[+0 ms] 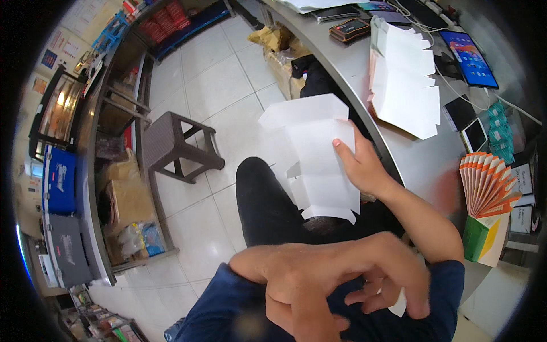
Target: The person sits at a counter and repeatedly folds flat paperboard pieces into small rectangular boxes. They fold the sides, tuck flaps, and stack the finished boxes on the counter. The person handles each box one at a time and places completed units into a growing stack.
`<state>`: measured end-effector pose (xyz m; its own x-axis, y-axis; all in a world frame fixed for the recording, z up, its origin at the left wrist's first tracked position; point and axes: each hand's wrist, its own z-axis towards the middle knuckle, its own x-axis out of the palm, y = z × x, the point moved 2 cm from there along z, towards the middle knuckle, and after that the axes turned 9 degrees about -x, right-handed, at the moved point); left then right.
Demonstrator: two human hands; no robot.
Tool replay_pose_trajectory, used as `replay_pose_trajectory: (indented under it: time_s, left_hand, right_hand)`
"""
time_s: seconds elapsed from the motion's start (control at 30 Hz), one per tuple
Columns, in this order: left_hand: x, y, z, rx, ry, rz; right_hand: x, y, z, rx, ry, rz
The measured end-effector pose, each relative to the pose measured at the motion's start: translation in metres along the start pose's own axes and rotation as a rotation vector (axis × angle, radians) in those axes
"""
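My right hand (364,165) grips the right edge of a flat white cardboard box blank (316,148), thumb on top. The blank has cut flaps at its ends and is held up over my lap. Close to the camera is my left hand (336,273), its fingers bent and apart, away from the blank. A small white piece (399,305) shows by its fingertips; whether they touch it cannot be seen. More white box blanks (404,80) lie stacked on the metal table (421,165) to the right.
On the table are a tablet (470,57), a phone (474,135), cables and a dark wallet-like case (349,29). Orange-and-white folded cartons (484,182) stand at its near right, above a green-and-yellow box (484,236). Leftward are a brown plastic stool (176,142) and shelving (142,228).
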<state>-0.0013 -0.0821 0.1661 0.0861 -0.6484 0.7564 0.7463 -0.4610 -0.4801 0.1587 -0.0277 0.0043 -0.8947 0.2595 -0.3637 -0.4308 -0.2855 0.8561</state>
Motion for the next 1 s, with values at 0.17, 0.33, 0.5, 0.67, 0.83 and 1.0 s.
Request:
replay_pose_trajectory:
  time_s: [0.17, 0.33, 0.5, 0.67, 0.83, 1.0]
  left_hand:
    - [0.005, 0.024, 0.023, 0.436, 0.190, -0.122]
    - [-0.007, 0.007, 0.007, 0.168, 0.271, -0.010]
    - [-0.005, 0.039, 0.028, 0.647, 0.253, -0.183]
    - [-0.003, 0.028, 0.025, 0.399, 0.320, -0.196]
    - [-0.007, 0.011, 0.016, 0.226, 0.248, -0.121]
    - [-0.015, 0.034, 0.047, 0.460, 0.569, -0.132]
  right_hand:
    - [-0.002, 0.008, 0.003, 0.056, 0.022, 0.038]
    - [-0.003, 0.009, 0.003, 0.076, 0.011, 0.023]
    - [-0.005, 0.008, 0.005, 0.076, -0.016, 0.043]
    - [-0.002, 0.004, 0.001, 0.123, -0.038, 0.090]
    - [0.000, 0.005, 0.004, 0.119, -0.003, 0.091]
    - [-0.005, 0.006, 0.002, 0.153, -0.044, 0.089]
